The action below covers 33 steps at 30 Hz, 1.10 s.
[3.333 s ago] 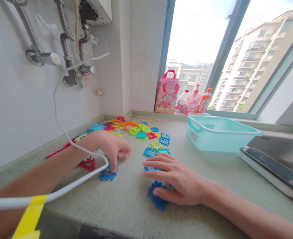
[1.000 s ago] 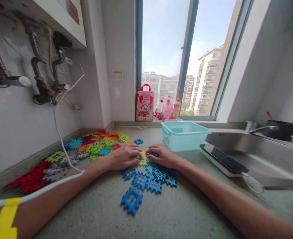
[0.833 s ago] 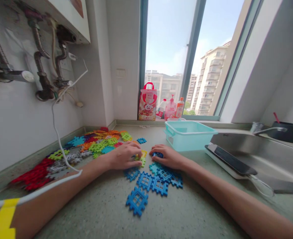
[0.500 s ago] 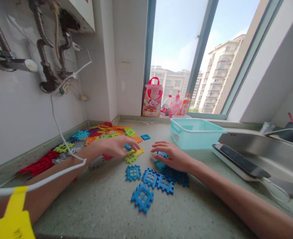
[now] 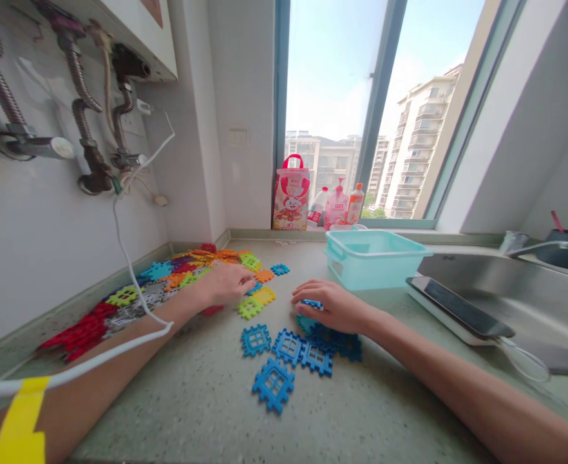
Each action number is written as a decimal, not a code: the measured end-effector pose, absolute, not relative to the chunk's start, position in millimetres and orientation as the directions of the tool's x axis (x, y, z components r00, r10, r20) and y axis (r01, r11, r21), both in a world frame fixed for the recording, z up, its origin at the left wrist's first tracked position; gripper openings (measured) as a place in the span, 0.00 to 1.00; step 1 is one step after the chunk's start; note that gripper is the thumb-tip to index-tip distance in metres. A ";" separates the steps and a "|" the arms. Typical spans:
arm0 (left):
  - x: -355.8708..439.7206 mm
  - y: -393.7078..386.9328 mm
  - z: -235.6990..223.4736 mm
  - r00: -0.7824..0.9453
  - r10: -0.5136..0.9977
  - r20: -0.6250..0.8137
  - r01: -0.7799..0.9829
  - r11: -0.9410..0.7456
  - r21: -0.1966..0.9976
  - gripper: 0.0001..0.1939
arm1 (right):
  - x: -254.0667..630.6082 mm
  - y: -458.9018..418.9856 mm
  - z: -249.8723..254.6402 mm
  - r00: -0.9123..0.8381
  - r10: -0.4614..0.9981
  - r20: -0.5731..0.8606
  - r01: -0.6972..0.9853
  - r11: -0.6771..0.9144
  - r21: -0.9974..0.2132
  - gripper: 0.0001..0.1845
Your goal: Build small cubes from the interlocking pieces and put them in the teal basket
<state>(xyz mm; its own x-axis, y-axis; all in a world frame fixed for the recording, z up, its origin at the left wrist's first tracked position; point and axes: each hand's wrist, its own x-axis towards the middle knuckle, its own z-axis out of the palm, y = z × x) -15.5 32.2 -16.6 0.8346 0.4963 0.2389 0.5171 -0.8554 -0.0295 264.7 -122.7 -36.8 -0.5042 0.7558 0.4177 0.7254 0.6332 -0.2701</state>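
Note:
Flat plastic interlocking tiles lie on a speckled green counter (image 5: 207, 412). Several blue tiles (image 5: 288, 348) are gathered in front of me, one blue tile (image 5: 273, 385) lying nearest. My right hand (image 5: 332, 306) rests palm down on the back of this blue group, fingers curled over a small blue tile (image 5: 312, 303). My left hand (image 5: 226, 283) lies at the edge of the mixed-colour pile (image 5: 187, 270), fingers bent and touching tiles beside a yellow tile (image 5: 265, 296) and a green tile (image 5: 249, 308). Whether the left fingers grip a piece is hidden.
A teal plastic basin (image 5: 375, 258) stands behind my right hand. A phone on a white slab (image 5: 458, 308) lies by the steel sink (image 5: 506, 283). Red tiles (image 5: 78, 332) lie along the left wall. A white cable (image 5: 134, 296) crosses my left arm. Bottles and a bag (image 5: 291, 193) stand on the sill.
My left hand drew back left from the middle toward the mixed pile, leaving the yellow and green tiles lying uncovered. My right hand stayed on the blue group. The camera shifted.

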 end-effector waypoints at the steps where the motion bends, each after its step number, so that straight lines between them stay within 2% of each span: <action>1: -12.4 27.6 -18.3 0.812 0.521 0.263 0.549 -0.835 -0.044 0.17 | 263.6 -123.4 -36.0 -0.505 0.758 0.413 0.725 0.632 -0.273 0.17; 4: -5.6 19.4 -23.6 0.802 0.521 0.291 0.557 -0.829 -0.051 0.21 | 261.1 -124.5 -35.1 -0.514 0.758 0.401 0.723 0.635 -0.273 0.16; 7: -4.3 21.2 -25.8 0.861 0.449 0.238 0.457 -0.889 0.021 0.16 | 260.6 -123.9 -36.3 -0.517 0.760 0.394 0.725 0.633 -0.271 0.16; 9: -5.3 25.0 -25.8 0.889 0.408 0.209 0.404 -0.913 0.062 0.16 | 260.9 -123.4 -37.4 -0.512 0.768 0.384 0.732 0.624 -0.274 0.16; 18: -14.3 32.7 -24.4 0.927 0.330 0.179 0.315 -0.943 0.108 0.35 | 263.5 -122.6 -40.4 -0.489 0.794 0.360 0.743 0.596 -0.304 0.16; 24: -29.3 53.2 -29.1 0.931 0.323 0.170 0.313 -0.946 0.083 0.38 | 261.9 -127.0 -38.0 -0.476 0.768 0.428 0.746 0.611 -0.266 0.17; 26: -34.1 59.2 -29.8 0.906 0.374 0.196 0.370 -0.927 0.058 0.37 | 256.8 -131.3 -35.5 -0.497 0.745 0.444 0.732 0.635 -0.247 0.17; 29: -35.1 60.0 -26.9 0.863 0.450 0.230 0.472 -0.881 -0.047 0.29 | 244.9 -140.7 -30.5 -0.545 0.715 0.439 0.703 0.675 -0.226 0.16; 31: -30.4 54.8 -24.5 0.838 0.470 0.277 0.517 -0.847 -0.127 0.24 | 235.7 -148.1 -26.3 -0.576 0.701 0.421 0.683 0.696 -0.223 0.16; 33: -22.7 46.9 -23.9 0.818 0.456 0.349 0.529 -0.836 -0.148 0.21 | 227.8 -154.8 -22.1 -0.605 0.687 0.403 0.661 0.716 -0.226 0.17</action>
<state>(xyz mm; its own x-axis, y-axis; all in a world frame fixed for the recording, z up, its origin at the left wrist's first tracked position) -22.7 46.9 -23.9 0.8184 0.4564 0.3492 0.5291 -0.8356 -0.1479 227.8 -154.8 -22.1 -0.6055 0.6865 0.4026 0.6610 0.7155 -0.2261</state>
